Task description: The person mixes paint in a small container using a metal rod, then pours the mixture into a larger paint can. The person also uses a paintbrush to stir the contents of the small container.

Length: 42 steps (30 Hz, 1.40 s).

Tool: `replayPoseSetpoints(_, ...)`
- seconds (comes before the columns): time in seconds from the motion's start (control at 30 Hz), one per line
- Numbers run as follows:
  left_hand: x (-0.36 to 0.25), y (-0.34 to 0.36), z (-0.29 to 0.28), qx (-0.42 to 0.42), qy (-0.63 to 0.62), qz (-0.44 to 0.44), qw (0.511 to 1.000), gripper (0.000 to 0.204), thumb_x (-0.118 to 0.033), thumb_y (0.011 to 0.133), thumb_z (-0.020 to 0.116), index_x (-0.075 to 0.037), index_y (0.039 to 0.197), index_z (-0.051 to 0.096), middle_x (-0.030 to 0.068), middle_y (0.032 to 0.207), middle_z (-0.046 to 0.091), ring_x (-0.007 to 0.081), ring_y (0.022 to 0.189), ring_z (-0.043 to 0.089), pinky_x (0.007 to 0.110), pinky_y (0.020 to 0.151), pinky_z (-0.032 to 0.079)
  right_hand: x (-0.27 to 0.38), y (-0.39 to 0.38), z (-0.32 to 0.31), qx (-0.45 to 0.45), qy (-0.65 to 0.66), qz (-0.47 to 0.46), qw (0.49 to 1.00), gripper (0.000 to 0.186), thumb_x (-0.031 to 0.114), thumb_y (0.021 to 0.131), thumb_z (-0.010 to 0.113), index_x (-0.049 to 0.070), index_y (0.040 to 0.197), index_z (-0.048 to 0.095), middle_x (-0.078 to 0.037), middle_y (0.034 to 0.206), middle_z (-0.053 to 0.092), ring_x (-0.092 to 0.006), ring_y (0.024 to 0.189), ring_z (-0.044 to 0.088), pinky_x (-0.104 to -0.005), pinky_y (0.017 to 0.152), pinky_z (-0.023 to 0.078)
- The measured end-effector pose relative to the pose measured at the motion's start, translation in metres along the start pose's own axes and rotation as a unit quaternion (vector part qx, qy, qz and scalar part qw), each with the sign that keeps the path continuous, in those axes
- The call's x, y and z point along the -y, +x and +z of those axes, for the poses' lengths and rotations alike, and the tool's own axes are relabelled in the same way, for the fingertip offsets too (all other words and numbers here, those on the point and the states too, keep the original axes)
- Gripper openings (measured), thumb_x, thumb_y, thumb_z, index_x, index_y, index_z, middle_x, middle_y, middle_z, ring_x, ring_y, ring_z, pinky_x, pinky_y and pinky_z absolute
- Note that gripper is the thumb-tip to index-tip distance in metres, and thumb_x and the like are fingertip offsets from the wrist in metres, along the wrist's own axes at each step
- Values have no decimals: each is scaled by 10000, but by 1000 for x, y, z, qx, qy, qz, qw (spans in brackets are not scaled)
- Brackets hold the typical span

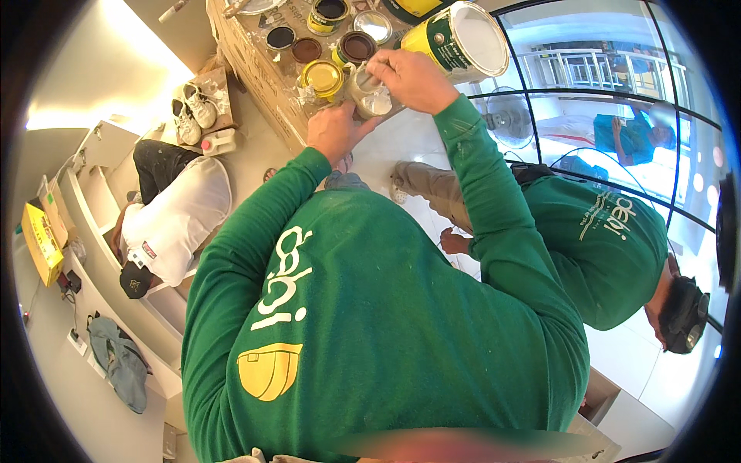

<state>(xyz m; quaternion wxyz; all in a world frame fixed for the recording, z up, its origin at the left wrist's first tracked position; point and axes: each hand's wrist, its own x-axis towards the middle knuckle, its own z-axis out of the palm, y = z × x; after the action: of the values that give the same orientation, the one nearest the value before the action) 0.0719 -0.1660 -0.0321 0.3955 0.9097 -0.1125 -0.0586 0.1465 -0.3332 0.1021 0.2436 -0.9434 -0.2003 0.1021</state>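
Note:
At the near edge of the cardboard-covered table, my left hand (pixel 337 133) curls around a small pale cup (pixel 375 103) with whitish contents. Over the same cup, the fingers of my right hand (pixel 413 79) pinch a pale piece, mostly hidden by them, so its kind cannot be made out. A small tin with a yellow lid (pixel 322 77) stands just left of the cup. Behind it is an open tin of dark brown paint (pixel 357 48). A large green and yellow paint can (pixel 455 42) with a white top lies close to my right hand.
Farther back are another open paint tin (pixel 330 11), a dark-stained lid (pixel 280 37) and a brown one (pixel 306 50). One co-worker in white (pixel 177 208) crouches at left; another in green (pixel 587 239) bends at right, beside a black-framed glass wall (pixel 527 92). Shoes (pixel 199 108) sit at left.

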Motion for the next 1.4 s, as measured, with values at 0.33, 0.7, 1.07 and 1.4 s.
replayPoseSetpoints(0.33, 6, 0, 8, -39, -20, 31, 999, 602, -653, 880, 741, -51, 890, 716, 169, 751, 737, 372, 724, 743, 478, 678, 585, 5, -2, -2, -24, 0, 12, 1000, 320, 327, 1062, 585, 44, 1078, 733, -112, 872, 778, -293, 794, 723, -403, 752, 559)
replayPoseSetpoints(0.7, 6, 3, 9, -37, -27, 18, 999, 607, -662, 882, 734, -59, 949, 708, 173, 764, 740, 381, 740, 744, 495, 690, 583, -1, -3, 1, -1, -24, 50, 998, 325, 338, 1068, 577, 61, 1099, 743, -95, 906, 791, -291, 839, 740, -384, 780, 565)
replayPoseSetpoints(1.07, 4, 3, 9, -20, -23, 4, 1000, 620, -673, 868, 743, -65, 987, 712, 163, 779, 749, 372, 756, 750, 490, 702, 588, -3, -3, 2, -25, -3, 37, 999, 323, 320, 1060, 567, 45, 1065, 737, -101, 891, 789, -304, 820, 737, -415, 765, 562)
replayPoseSetpoints(1.4, 3, 2, 7, -10, -11, -13, 1000, 617, -667, 864, 751, -79, 1050, 741, 123, 798, 764, 341, 790, 759, 473, 718, 586, 0, -4, 4, -36, -32, 46, 998, 331, 327, 1067, 562, 49, 1057, 740, -100, 873, 789, -306, 822, 743, -407, 774, 569)
